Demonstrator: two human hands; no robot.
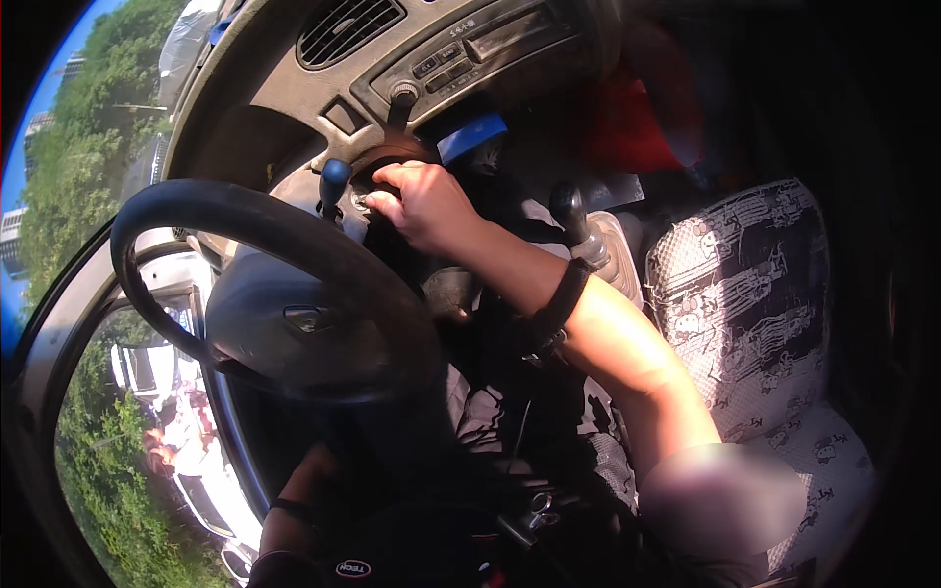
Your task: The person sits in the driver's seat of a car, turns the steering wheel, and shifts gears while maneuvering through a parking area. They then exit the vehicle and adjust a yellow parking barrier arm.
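Observation:
My right hand (pixel 426 201) reaches across to the right side of the steering column, thumb and index finger bent together in a pinch. Its fingertips are at a small silver fitting (pixel 360 200) that looks like an ignition lock; whatever they pinch is hidden. Just left of them stands a stalk with a dark blue knob (pixel 335 179). The black steering wheel (pixel 245 211) fills the area left of this hand. Low in the shade, below the wheel, my left hand (pixel 319 461) shows only as a dark shape, with its fingers hidden.
A gear lever (pixel 569 206) rises right of my forearm, beside a patterned passenger seat (pixel 730 294). The dashboard carries an air vent (pixel 348 29) and a radio (pixel 446 69). A red container (pixel 637 122) sits in the far footwell. Parked white cars (pixel 206 500) show through the side window.

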